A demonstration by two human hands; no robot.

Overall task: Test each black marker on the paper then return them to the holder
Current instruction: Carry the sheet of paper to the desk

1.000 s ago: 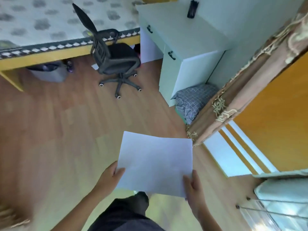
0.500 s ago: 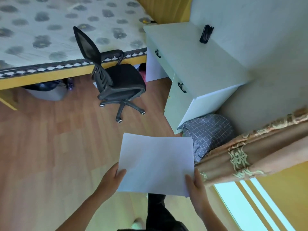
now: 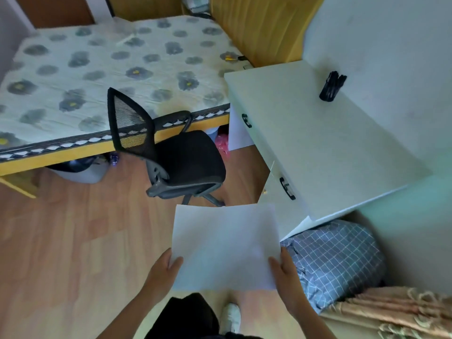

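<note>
paper held in both hands, markers far off on the desk

low at six o'clock, a blank white paper [image 3: 226, 245] is held out flat over the wooden floor [image 3: 73, 241]. left hand [image 3: 162, 274] grips its lower left edge, thumb lying on top of the sheet and the fingers hidden beneath. right hand [image 3: 285, 275] grips the lower right edge the same way, thumb on top. nothing is written on the paper's visible face.

up at two o'clock stands a pale desk [image 3: 318, 143] against the wall, with black drawer handles on its front. near its far edge sits a dark holder [image 3: 332, 86] with black markers standing in it; how many, i cannot tell. it is well apart from the paper.

at eleven o'clock from the sheet a black office chair [image 3: 171, 152] stands beside a bed [image 3: 97, 69] with a flowered cover. a checked pillow [image 3: 337, 258] lies at four o'clock under the desk's end, just beside the right hand.
</note>
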